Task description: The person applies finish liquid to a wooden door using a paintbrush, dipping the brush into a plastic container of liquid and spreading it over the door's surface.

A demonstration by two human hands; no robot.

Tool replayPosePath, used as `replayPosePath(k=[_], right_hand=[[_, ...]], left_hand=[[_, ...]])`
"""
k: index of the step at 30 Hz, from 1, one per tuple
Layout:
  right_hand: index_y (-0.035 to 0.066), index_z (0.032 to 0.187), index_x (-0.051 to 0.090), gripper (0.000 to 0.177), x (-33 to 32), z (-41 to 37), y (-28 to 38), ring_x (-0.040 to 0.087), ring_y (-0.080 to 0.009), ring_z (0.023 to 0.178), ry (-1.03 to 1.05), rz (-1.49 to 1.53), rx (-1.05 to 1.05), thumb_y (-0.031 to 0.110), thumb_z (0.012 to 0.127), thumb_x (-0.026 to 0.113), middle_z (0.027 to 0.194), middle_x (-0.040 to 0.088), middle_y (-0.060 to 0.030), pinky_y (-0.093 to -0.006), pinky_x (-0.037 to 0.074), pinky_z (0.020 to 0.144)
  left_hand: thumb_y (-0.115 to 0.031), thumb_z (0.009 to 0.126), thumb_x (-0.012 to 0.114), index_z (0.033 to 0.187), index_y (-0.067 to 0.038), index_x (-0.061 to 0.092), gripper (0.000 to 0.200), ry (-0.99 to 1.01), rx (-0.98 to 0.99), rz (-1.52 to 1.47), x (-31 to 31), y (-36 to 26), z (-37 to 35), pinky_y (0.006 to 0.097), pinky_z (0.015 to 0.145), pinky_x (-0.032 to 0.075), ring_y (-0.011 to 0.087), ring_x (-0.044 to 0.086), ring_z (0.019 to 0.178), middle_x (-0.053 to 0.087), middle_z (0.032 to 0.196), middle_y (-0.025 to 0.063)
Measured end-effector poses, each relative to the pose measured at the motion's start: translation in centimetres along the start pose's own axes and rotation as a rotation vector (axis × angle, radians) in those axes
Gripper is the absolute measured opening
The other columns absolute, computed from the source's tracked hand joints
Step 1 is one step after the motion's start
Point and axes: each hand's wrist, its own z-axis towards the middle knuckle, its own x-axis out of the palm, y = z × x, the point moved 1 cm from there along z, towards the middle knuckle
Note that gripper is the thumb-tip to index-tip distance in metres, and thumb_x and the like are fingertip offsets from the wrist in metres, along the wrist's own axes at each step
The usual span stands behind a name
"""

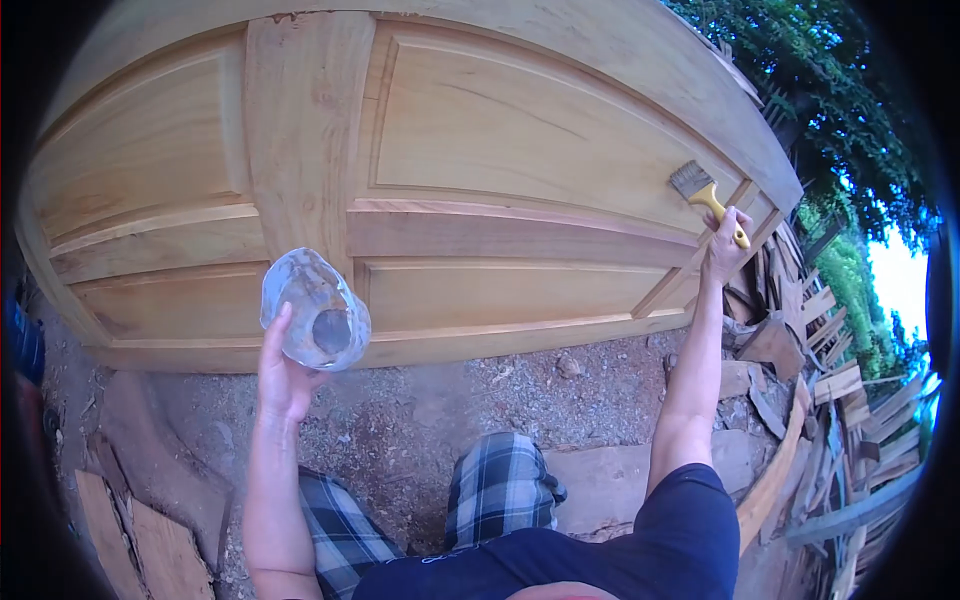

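Note:
In the head view a paintbrush (703, 195) with a yellow handle is gripped in my right hand (729, 240), its bristles over the right end of a large panelled wooden door (500, 110). My left hand (288, 365) is closed around a cut-off, translucent plastic container (318, 310), tilted so its inside shows. A little greyish liquid or residue lies at its bottom. The container overlaps the door's lower edge in this view. Pale, bare-looking wood makes up the door, with raised panels and a broad cross rail.
Gravelly ground (430, 410) lies between me and the door. A flat plank (610, 485) rests by my right side. Scrap boards (850, 430) are heaped at the right, and broken wood pieces (150, 540) lie at the lower left. Trees (840, 100) stand beyond the door.

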Motion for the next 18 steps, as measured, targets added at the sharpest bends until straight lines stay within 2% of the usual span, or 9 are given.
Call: replayPosePath(k=[2, 4, 6, 8, 10, 12, 13, 16, 18], right_hand=[[0.001, 0.087, 0.057, 0.015, -3.3, 2.3, -4.9, 0.067, -0.0130, 0.063, -0.154, -0.252, 0.006, 0.012, 0.096, 0.061, 0.075, 0.063, -0.0072, -0.0233, 0.056, 0.054], [0.001, 0.086, 0.057, 0.016, -4.5, 3.1, -7.5, 0.066, -0.0165, 0.064, -0.208, -0.760, -0.129, 0.014, 0.093, 0.063, 0.078, 0.064, -0.0094, -0.0280, 0.054, 0.057], [0.001, 0.087, 0.059, 0.015, 0.1, 1.3, -5.2, 0.065, -0.0238, 0.072, -0.113, -0.311, 0.033, 0.015, 0.091, 0.064, 0.081, 0.063, -0.0127, -0.0354, 0.052, 0.065], [0.003, 0.088, 0.060, 0.009, 7.0, -3.9, 4.9, 0.059, -0.0285, 0.075, 0.019, -0.549, -0.336, 0.012, 0.089, 0.064, 0.082, 0.058, -0.0128, -0.0404, 0.046, 0.068], [0.003, 0.090, 0.061, 0.009, 11.3, -9.9, 10.1, 0.060, -0.0264, 0.072, 0.195, -0.317, -0.450, 0.006, 0.084, 0.068, 0.085, 0.057, -0.0127, -0.0386, 0.048, 0.060], [0.003, 0.097, 0.062, 0.021, 13.1, -15.4, 13.2, 0.063, -0.0284, 0.077, 0.406, 0.044, -0.562, 0.001, 0.079, 0.072, 0.092, 0.059, -0.0147, -0.0357, 0.054, 0.064], [0.002, 0.098, 0.062, 0.020, 13.6, -17.2, 14.1, 0.064, -0.0285, 0.081, 0.564, 0.242, -0.569, 0.001, 0.080, 0.072, 0.095, 0.059, -0.0144, -0.0348, 0.055, 0.067], [0.001, 0.101, 0.065, 0.021, 12.7, -17.9, 12.5, 0.068, -0.0250, 0.086, 0.801, 0.312, -0.477, -0.003, 0.081, 0.072, 0.098, 0.066, -0.0151, -0.0309, 0.055, 0.069], [0.001, 0.103, 0.066, 0.019, 9.3, -14.5, 7.8, 0.068, -0.0230, 0.090, 0.696, 0.293, -0.259, -0.004, 0.085, 0.069, 0.098, 0.068, -0.0137, -0.0318, 0.056, 0.072]], left_hand=[[-0.064, 0.083, 0.062, 0.148, -0.014, 0.036, 0.086, -0.048, -0.016, 0.012, 0.2, 0.5, 0.3, 0.0611, 0.106, 0.029, 0.0349, 0.041, 0.134, 0.046, 0.146, 0.0129], [-0.065, 0.083, 0.062, 0.149, -0.014, 0.034, 0.088, -0.029, -0.030, 0.032, 0.4, 1.4, 0.9, 0.0617, 0.107, 0.027, 0.0356, 0.040, 0.135, 0.045, 0.146, 0.0133], [-0.065, 0.083, 0.061, 0.150, -0.015, 0.034, 0.088, -0.042, -0.033, 0.101, 1.1, 1.9, 1.4, 0.0613, 0.106, 0.028, 0.0355, 0.040, 0.135, 0.045, 0.146, 0.0135], [-0.065, 0.083, 0.061, 0.149, -0.015, 0.034, 0.088, -0.035, -0.041, 0.149, 1.4, 2.9, 2.3, 0.0605, 0.104, 0.031, 0.0355, 0.041, 0.134, 0.046, 0.146, 0.0128], [-0.065, 0.083, 0.061, 0.149, -0.015, 0.035, 0.087, -0.058, -0.048, 0.144, 1.1, 4.0, 3.5, 0.0596, 0.103, 0.033, 0.0350, 0.043, 0.133, 0.046, 0.146, 0.0118], [-0.064, 0.084, 0.060, 0.148, -0.015, 0.036, 0.084, -0.017, -0.056, 0.146, 0.8, 4.9, 4.6, 0.0580, 0.102, 0.036, 0.0332, 0.045, 0.132, 0.048, 0.145, 0.0109], [-0.064, 0.085, 0.059, 0.148, -0.016, 0.037, 0.082, 0.008, -0.046, 0.105, 0.5, 5.4, 5.2, 0.0569, 0.102, 0.038, 0.0320, 0.047, 0.131, 0.048, 0.144, 0.0106], [-0.061, 0.089, 0.057, 0.148, -0.016, 0.037, 0.077, 0.054, -0.038, 0.082, 0.7, 5.9, 5.6, 0.0531, 0.100, 0.044, 0.0294, 0.050, 0.129, 0.049, 0.143, 0.0098], [-0.060, 0.090, 0.055, 0.148, -0.016, 0.037, 0.075, 0.034, -0.070, 0.078, 0.0, 6.2, 6.0, 0.0523, 0.100, 0.045, 0.0294, 0.051, 0.129, 0.049, 0.144, 0.0094]])
